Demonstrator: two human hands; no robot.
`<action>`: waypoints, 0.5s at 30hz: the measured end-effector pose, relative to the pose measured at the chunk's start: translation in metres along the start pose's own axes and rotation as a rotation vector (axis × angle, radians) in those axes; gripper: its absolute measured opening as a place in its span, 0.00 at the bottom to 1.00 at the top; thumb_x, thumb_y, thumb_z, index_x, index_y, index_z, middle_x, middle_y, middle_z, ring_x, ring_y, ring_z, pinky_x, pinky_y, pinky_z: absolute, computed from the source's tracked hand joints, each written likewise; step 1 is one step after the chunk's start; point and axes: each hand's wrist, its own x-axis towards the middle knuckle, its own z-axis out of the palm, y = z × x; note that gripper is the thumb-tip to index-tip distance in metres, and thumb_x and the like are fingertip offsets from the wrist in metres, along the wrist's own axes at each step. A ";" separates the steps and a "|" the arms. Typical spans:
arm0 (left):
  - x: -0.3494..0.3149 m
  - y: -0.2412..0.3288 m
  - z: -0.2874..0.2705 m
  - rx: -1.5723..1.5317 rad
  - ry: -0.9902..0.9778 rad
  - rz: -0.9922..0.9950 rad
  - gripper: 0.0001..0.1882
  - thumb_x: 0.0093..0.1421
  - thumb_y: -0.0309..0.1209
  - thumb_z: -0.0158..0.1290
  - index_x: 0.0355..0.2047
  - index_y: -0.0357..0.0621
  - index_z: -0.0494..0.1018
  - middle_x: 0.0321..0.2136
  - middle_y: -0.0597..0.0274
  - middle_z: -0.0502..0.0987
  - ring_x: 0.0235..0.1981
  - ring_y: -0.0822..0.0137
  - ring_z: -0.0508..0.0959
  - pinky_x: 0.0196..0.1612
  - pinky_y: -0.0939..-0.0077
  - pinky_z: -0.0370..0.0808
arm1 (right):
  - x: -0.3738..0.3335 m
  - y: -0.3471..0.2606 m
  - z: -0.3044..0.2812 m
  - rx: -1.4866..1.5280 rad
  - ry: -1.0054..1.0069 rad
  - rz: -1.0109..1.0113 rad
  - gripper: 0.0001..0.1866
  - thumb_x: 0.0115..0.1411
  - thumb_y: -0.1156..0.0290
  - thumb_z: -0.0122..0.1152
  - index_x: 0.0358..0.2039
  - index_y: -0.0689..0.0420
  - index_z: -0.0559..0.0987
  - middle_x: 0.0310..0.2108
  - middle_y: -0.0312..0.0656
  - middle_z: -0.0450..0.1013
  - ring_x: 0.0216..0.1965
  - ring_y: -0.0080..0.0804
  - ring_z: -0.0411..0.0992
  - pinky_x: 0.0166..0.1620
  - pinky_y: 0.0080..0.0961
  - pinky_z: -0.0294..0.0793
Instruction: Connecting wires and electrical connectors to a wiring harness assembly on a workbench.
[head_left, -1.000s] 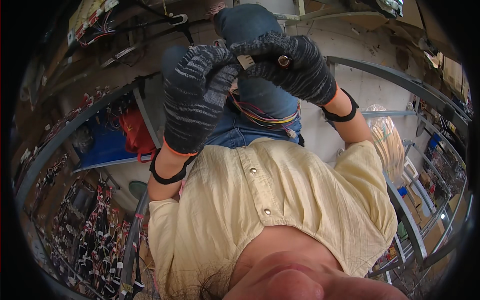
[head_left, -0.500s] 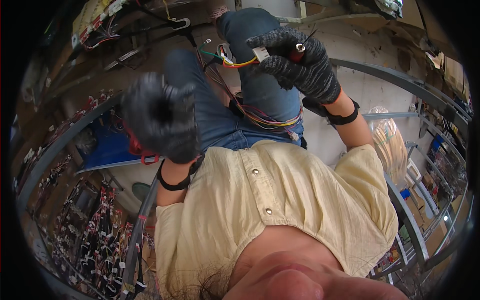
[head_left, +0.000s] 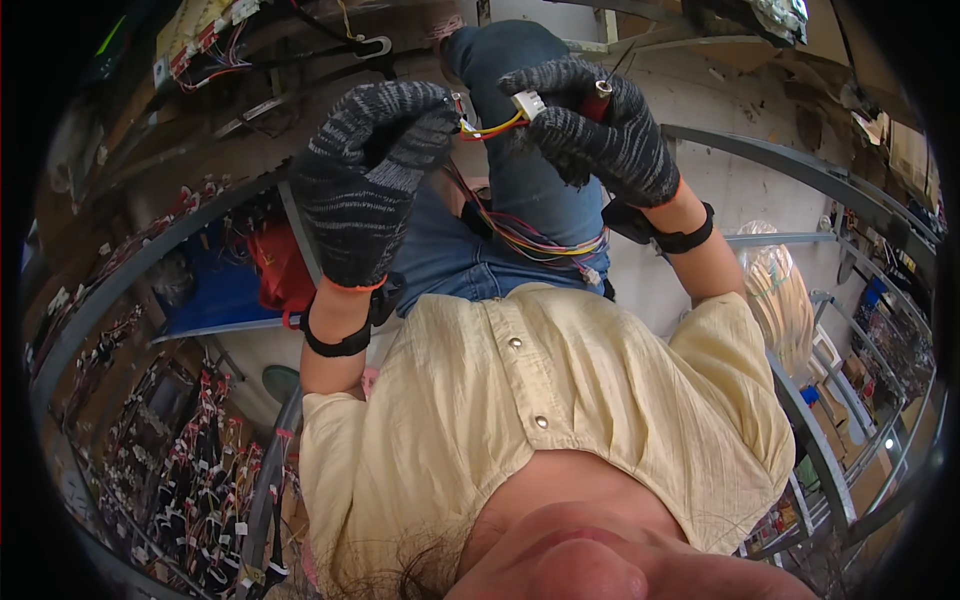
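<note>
While left fingers (head_left: 420, 96) pinch wires (head_left: 497, 130), right fingers (head_left: 562, 135) white connector (head_left: 529, 103), pale floor (head_left: 745, 190), metal rails (head_left: 800, 163)

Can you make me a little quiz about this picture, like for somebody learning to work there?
1. Pick one. What is the right hand pinching?
A) a spoon
B) a white connector
C) a blue ball

2. True or false: both gloves are plain white.

3. Fill the gap: the wires between the hands are orange-red and ____.

Key:
1. B, the white connector.
2. False: the gloves are dark with lighter streaks.
3. Yellow.
</note>
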 end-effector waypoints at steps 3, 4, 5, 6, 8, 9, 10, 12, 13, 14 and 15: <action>0.002 -0.011 0.005 0.023 0.111 0.043 0.08 0.52 0.19 0.57 0.34 0.36 0.76 0.30 0.63 0.79 0.31 0.75 0.77 0.36 0.83 0.75 | 0.003 0.003 -0.001 0.031 0.005 -0.014 0.16 0.57 0.69 0.59 0.47 0.56 0.74 0.25 0.38 0.76 0.15 0.15 0.66 0.17 0.11 0.62; 0.003 -0.013 0.006 0.021 0.110 0.043 0.08 0.52 0.19 0.57 0.34 0.36 0.76 0.30 0.63 0.79 0.31 0.75 0.77 0.36 0.83 0.75 | 0.003 0.003 0.000 0.030 0.007 -0.014 0.16 0.57 0.69 0.59 0.47 0.56 0.74 0.25 0.38 0.76 0.15 0.15 0.66 0.17 0.11 0.62; 0.004 -0.015 0.007 0.061 0.137 0.110 0.08 0.52 0.19 0.56 0.34 0.36 0.76 0.30 0.62 0.79 0.31 0.75 0.78 0.36 0.82 0.75 | 0.003 0.003 0.002 0.103 -0.001 0.018 0.16 0.57 0.69 0.59 0.47 0.56 0.74 0.25 0.38 0.75 0.15 0.15 0.66 0.17 0.11 0.62; 0.005 -0.016 0.007 0.101 0.164 0.177 0.08 0.52 0.19 0.56 0.35 0.36 0.76 0.30 0.61 0.79 0.31 0.75 0.78 0.37 0.82 0.75 | 0.004 0.003 0.003 0.176 -0.010 0.049 0.16 0.57 0.69 0.59 0.47 0.55 0.74 0.25 0.38 0.75 0.15 0.16 0.66 0.17 0.12 0.62; 0.002 -0.008 0.012 0.109 0.114 0.051 0.08 0.53 0.19 0.55 0.35 0.35 0.76 0.31 0.61 0.79 0.32 0.74 0.78 0.37 0.81 0.75 | 0.005 0.006 0.006 0.100 0.000 -0.023 0.16 0.57 0.69 0.60 0.46 0.56 0.74 0.26 0.38 0.75 0.15 0.16 0.67 0.17 0.12 0.63; 0.004 -0.003 0.011 0.112 0.089 -0.012 0.08 0.54 0.19 0.54 0.36 0.35 0.75 0.31 0.60 0.79 0.32 0.74 0.78 0.38 0.81 0.75 | 0.004 0.007 0.006 0.055 0.013 -0.068 0.16 0.56 0.70 0.60 0.46 0.56 0.74 0.26 0.38 0.75 0.16 0.16 0.67 0.17 0.12 0.63; 0.004 0.002 0.012 0.117 0.064 -0.078 0.08 0.54 0.19 0.54 0.36 0.35 0.75 0.31 0.60 0.79 0.33 0.74 0.78 0.38 0.81 0.74 | 0.003 0.008 0.006 0.011 0.028 -0.111 0.16 0.56 0.71 0.61 0.45 0.57 0.75 0.27 0.38 0.75 0.17 0.16 0.67 0.18 0.12 0.63; 0.010 0.010 0.003 0.118 -0.199 -0.148 0.08 0.56 0.20 0.52 0.37 0.35 0.75 0.33 0.59 0.79 0.35 0.73 0.77 0.40 0.80 0.74 | 0.000 0.009 0.005 -0.051 0.079 -0.213 0.17 0.54 0.73 0.62 0.45 0.57 0.75 0.28 0.37 0.76 0.18 0.16 0.68 0.19 0.13 0.65; 0.012 0.012 -0.001 0.117 -0.195 -0.151 0.08 0.56 0.20 0.52 0.37 0.35 0.75 0.33 0.59 0.79 0.35 0.73 0.77 0.40 0.80 0.74 | -0.002 0.006 0.004 -0.071 0.069 -0.213 0.16 0.55 0.75 0.61 0.45 0.57 0.75 0.33 0.38 0.75 0.26 0.19 0.69 0.29 0.16 0.67; 0.013 0.015 -0.004 0.138 -0.255 -0.235 0.08 0.56 0.21 0.52 0.37 0.35 0.75 0.34 0.59 0.79 0.36 0.72 0.77 0.41 0.79 0.74 | -0.003 0.004 0.004 -0.092 0.059 -0.215 0.15 0.55 0.76 0.60 0.45 0.57 0.75 0.38 0.38 0.75 0.35 0.22 0.71 0.39 0.20 0.69; 0.015 0.018 -0.006 0.159 -0.314 -0.319 0.09 0.56 0.22 0.52 0.38 0.35 0.75 0.35 0.58 0.79 0.37 0.72 0.77 0.42 0.79 0.74 | -0.004 0.001 0.004 -0.112 0.049 -0.218 0.15 0.56 0.77 0.59 0.45 0.57 0.75 0.44 0.38 0.74 0.44 0.25 0.72 0.48 0.23 0.71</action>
